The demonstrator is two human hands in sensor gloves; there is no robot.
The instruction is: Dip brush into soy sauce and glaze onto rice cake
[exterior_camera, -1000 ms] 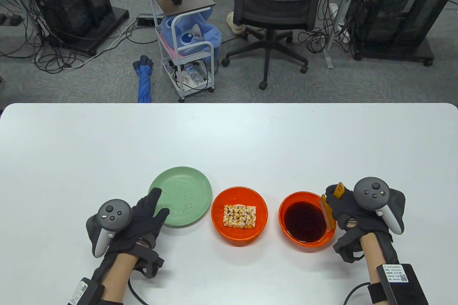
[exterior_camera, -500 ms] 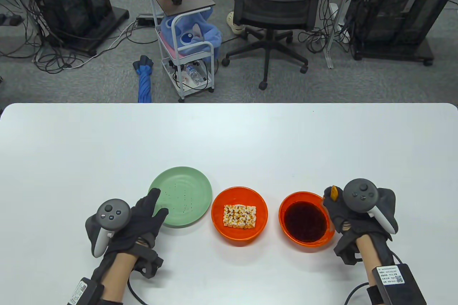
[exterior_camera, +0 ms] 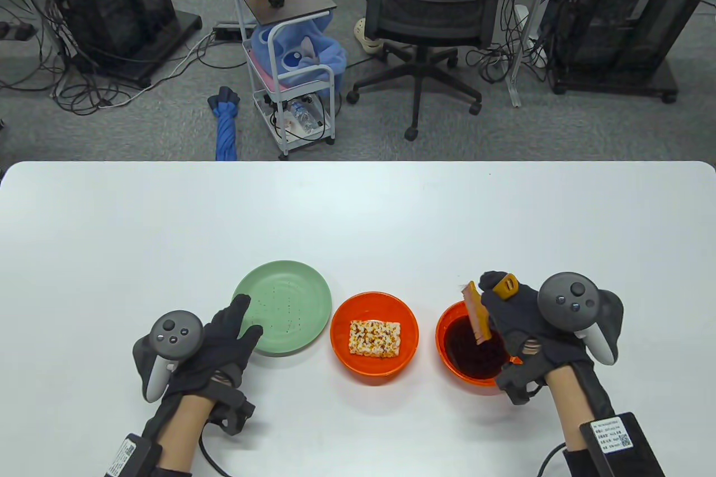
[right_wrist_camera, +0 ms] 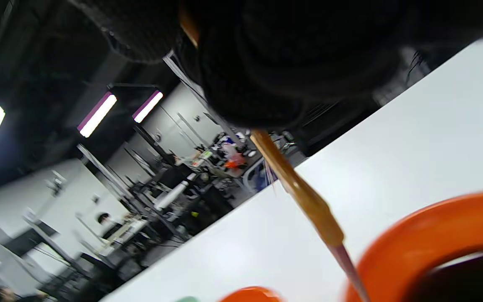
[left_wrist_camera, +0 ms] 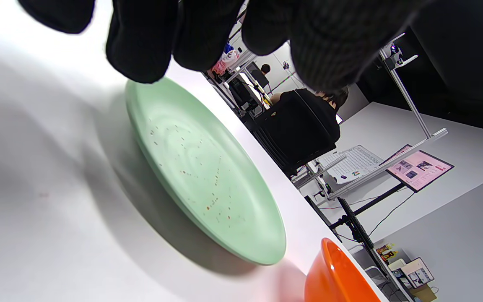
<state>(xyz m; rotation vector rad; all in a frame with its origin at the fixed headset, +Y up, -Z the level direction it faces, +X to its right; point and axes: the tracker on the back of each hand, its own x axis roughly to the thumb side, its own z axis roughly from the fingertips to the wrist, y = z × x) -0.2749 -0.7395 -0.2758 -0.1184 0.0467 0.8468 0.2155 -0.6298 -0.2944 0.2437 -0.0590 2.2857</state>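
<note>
Lifted since the earlier frame, the brush now tilts over the sauce bowl, gripped by the right hand.
Its bristles point down toward the dark sauce at lower right. Left hand rests flat and open-fingered on the green plate's rim; rice cake sits in the centre bowl.

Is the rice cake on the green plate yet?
No, the rice cake lies in the middle orange bowl; the green plate holds only specks.
</note>
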